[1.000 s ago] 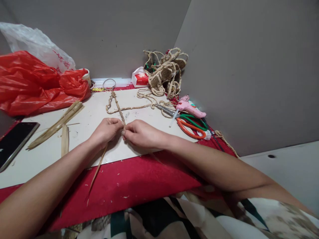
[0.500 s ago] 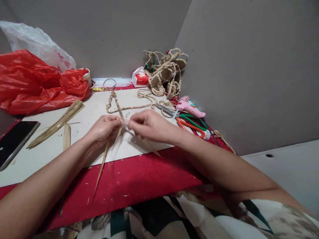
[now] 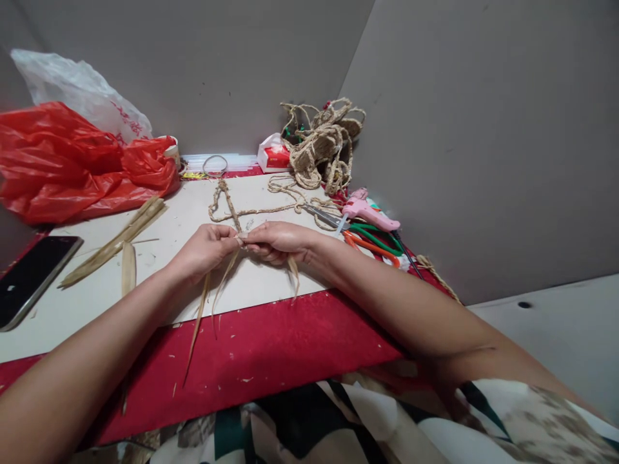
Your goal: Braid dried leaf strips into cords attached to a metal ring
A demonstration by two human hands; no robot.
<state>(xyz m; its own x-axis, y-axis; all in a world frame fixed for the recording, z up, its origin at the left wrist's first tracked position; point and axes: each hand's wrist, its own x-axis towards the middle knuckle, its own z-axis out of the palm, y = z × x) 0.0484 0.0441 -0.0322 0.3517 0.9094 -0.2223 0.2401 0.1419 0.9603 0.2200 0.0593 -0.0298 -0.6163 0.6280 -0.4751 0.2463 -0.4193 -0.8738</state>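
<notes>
Through the feed, I have my left hand and right hand pinching the near end of the braided cord; beyond them it looks plaited, while loose strands below seem unworked.

phone on board, left; leaf strips right of it; braid centre; scissors right; tissue pack behind

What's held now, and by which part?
The left hand and right hand pinch the plant-fibre cord at its near end, where loose strands hang.
</notes>
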